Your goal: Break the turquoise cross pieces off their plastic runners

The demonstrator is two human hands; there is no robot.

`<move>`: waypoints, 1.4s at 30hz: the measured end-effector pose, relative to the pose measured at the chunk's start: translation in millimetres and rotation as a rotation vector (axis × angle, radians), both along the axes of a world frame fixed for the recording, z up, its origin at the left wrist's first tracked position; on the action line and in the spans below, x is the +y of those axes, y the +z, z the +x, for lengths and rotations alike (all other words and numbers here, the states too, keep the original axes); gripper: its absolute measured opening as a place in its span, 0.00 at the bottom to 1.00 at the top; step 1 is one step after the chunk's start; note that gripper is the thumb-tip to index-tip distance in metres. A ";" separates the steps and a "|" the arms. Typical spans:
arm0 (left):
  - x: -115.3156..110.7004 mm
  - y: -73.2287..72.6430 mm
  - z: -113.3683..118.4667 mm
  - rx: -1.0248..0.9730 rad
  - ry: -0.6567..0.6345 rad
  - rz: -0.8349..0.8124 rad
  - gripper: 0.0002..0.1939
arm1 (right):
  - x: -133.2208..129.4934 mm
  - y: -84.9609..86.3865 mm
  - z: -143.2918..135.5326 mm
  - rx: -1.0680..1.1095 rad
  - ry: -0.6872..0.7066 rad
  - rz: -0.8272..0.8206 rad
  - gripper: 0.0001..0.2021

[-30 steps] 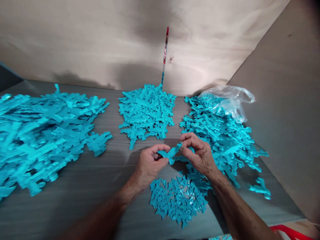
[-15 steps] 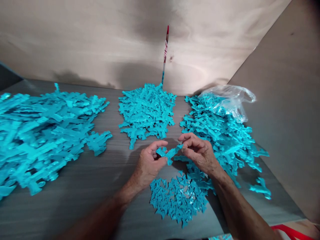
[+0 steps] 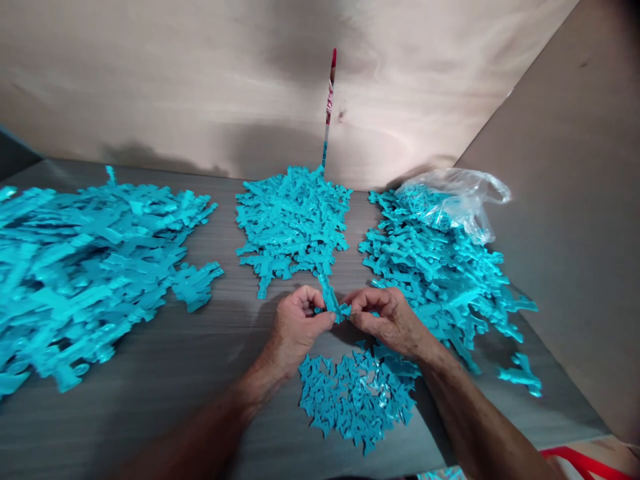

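Observation:
Between my two hands is a flat turquoise plastic piece point(image 3: 330, 297), its long arm pointing up and away from me. My left hand point(image 3: 303, 319) pinches its lower left end between thumb and fingers. With thumb and forefinger, my right hand point(image 3: 383, 317) grips its lower right end. Just beneath the hands lies a round spread of small turquoise bits point(image 3: 355, 400). Beyond them stands a heap of similar turquoise pieces point(image 3: 295, 217). Fingertips hide both ends of the held piece.
A large pile of longer turquoise pieces point(image 3: 90, 260) covers the left side. Another turquoise pile point(image 3: 430, 267) lies at right, partly under a clear plastic bag point(image 3: 467, 200). A thin red-tipped strip point(image 3: 329, 100) stands against the wooden back wall point(image 3: 200, 80). Something red point(image 3: 575, 460) shows at bottom right.
The held piece has turned, its long arm swinging from the right to point away from me. My right hand has moved down and left, closer to my left hand.

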State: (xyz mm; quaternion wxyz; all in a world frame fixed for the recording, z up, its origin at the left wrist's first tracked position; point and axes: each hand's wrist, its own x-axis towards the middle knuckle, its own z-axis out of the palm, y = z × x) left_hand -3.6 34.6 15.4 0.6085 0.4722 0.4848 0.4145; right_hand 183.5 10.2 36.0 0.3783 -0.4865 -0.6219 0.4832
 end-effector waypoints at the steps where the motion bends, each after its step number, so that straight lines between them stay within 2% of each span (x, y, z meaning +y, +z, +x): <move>1: -0.1 -0.6 0.2 -0.012 0.005 -0.004 0.13 | -0.5 -0.6 -1.9 0.008 -0.010 -0.022 0.06; 5: 0.4 0.3 -0.1 -0.030 0.000 0.010 0.17 | -1.1 -5.4 -6.5 0.072 -0.056 -0.071 0.04; 8: 0.5 3.4 -0.7 -0.030 -0.046 -0.015 0.31 | 0.1 -8.6 -6.1 0.088 -0.094 -0.086 0.04; 10: 0.1 5.0 -1.0 -0.020 -0.084 -0.037 0.36 | 1.0 -9.1 -5.2 0.080 -0.114 -0.088 0.04; 17: -4.1 7.5 -1.0 -0.086 -0.157 -0.073 0.26 | 0.9 -9.2 -5.6 0.038 -0.118 -0.085 0.04; 26: -2.3 9.3 0.4 -0.061 -0.008 -0.123 0.15 | 1.0 -11.4 -4.7 0.146 -0.090 -0.171 0.05; 32: 1.5 5.4 -2.8 -0.025 0.082 -0.076 0.14 | 1.1 -0.2 -5.6 0.174 -0.119 -0.225 0.06; 37: 0.3 3.9 -0.8 -0.078 0.125 -0.134 0.24 | 0.9 -0.4 -6.4 0.177 -0.089 -0.231 0.07; 42: 0.5 5.2 0.0 -0.016 0.107 -0.064 0.13 | 0.0 -4.8 -6.2 0.211 -0.078 -0.215 0.09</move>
